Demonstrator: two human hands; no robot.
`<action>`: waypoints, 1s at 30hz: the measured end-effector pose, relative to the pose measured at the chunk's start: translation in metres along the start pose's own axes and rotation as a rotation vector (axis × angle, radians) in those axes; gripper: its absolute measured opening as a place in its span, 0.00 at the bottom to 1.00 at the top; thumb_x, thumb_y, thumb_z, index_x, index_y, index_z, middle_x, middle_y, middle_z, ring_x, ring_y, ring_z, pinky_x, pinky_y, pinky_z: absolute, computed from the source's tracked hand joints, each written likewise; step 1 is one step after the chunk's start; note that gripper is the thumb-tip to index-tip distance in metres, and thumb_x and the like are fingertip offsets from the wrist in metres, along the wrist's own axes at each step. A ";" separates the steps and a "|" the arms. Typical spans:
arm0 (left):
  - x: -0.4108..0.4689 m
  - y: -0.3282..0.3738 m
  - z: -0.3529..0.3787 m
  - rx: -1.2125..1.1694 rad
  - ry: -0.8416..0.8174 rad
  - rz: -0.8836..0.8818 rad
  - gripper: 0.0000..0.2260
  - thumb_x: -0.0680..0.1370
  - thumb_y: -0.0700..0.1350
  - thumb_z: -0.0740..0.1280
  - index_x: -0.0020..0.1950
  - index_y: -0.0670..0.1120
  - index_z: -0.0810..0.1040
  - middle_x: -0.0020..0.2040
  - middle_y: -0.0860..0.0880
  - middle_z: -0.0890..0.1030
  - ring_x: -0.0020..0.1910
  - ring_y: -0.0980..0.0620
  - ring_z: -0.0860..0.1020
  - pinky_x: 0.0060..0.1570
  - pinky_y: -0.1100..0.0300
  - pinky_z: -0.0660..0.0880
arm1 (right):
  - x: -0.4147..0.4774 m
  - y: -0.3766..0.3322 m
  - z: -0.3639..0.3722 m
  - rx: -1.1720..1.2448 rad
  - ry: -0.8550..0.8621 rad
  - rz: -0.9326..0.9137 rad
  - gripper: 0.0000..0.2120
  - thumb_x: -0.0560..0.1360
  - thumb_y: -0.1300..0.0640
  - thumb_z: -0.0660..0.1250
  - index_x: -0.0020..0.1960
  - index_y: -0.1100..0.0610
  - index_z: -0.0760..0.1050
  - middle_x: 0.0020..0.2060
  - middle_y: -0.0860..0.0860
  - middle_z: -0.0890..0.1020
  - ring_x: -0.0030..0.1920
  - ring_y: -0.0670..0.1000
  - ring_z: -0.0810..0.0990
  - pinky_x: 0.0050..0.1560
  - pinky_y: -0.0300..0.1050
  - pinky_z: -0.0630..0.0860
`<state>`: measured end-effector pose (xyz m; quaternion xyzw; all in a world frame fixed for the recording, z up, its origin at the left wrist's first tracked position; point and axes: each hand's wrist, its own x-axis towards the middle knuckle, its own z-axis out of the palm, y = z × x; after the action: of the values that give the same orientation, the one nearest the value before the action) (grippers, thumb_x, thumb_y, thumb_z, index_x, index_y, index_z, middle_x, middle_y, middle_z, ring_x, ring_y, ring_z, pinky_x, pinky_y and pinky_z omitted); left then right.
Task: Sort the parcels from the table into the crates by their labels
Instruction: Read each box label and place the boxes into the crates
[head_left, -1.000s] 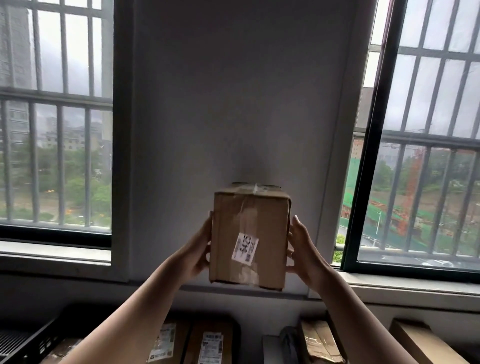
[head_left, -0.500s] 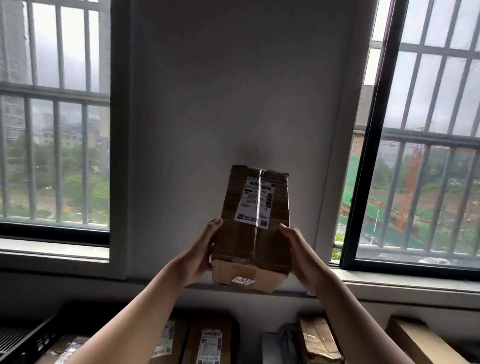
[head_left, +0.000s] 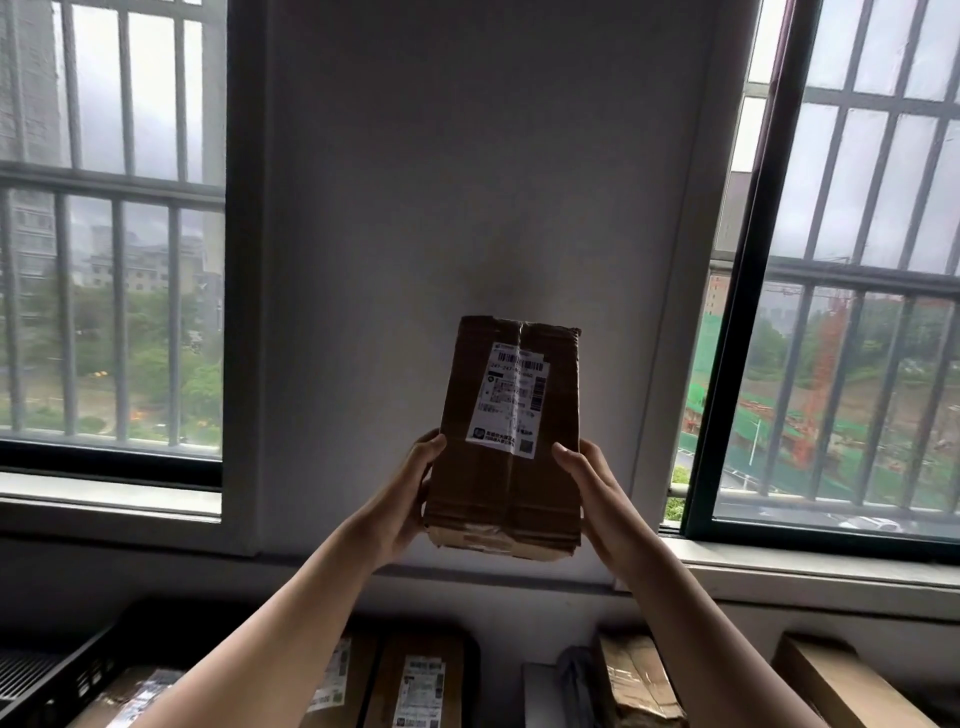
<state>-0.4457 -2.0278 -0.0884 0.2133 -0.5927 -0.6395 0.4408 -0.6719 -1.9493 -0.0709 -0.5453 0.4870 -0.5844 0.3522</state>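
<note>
A brown cardboard parcel (head_left: 506, 483) is held up in front of the wall, its taped face with a white shipping label turned toward me. My left hand (head_left: 410, 488) grips its left side, with the thumb on the front edge. My right hand (head_left: 587, 483) holds the right side, fingers stretched along it. A black slatted crate (head_left: 52, 675) sits at the lower left with a parcel (head_left: 130, 693) inside.
Below my arms lie more labelled cardboard parcels (head_left: 421, 680), a crumpled taped one (head_left: 634, 680) and a long box (head_left: 841, 686) at the right. Barred windows flank the grey wall, with sills at both sides.
The parcel has been tipped further toward me, so its labelled top face now shows fully and the small-stickered side has turned out of sight underneath. Both hands slid along its sides.
</note>
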 end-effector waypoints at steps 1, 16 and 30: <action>-0.001 0.001 0.002 -0.003 0.007 0.004 0.32 0.73 0.66 0.67 0.73 0.52 0.70 0.66 0.39 0.79 0.63 0.39 0.80 0.59 0.44 0.80 | -0.001 0.000 0.001 -0.013 -0.011 -0.028 0.23 0.80 0.44 0.65 0.71 0.51 0.66 0.61 0.52 0.80 0.59 0.49 0.81 0.50 0.47 0.78; -0.010 -0.001 0.016 0.138 0.102 0.144 0.21 0.75 0.53 0.74 0.66 0.54 0.74 0.61 0.47 0.84 0.63 0.45 0.81 0.66 0.39 0.75 | -0.009 0.008 0.009 -0.187 -0.022 -0.314 0.37 0.72 0.45 0.73 0.76 0.51 0.62 0.67 0.47 0.78 0.69 0.48 0.76 0.65 0.50 0.77; -0.014 -0.005 0.016 0.269 0.171 0.228 0.16 0.79 0.40 0.70 0.65 0.49 0.75 0.56 0.54 0.84 0.53 0.62 0.83 0.49 0.69 0.79 | -0.014 0.020 0.019 -0.179 -0.053 -0.300 0.35 0.75 0.46 0.72 0.77 0.38 0.60 0.70 0.46 0.77 0.72 0.50 0.74 0.73 0.55 0.70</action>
<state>-0.4526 -2.0073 -0.0933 0.2556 -0.6534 -0.4799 0.5267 -0.6537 -1.9453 -0.0955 -0.6562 0.4406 -0.5702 0.2238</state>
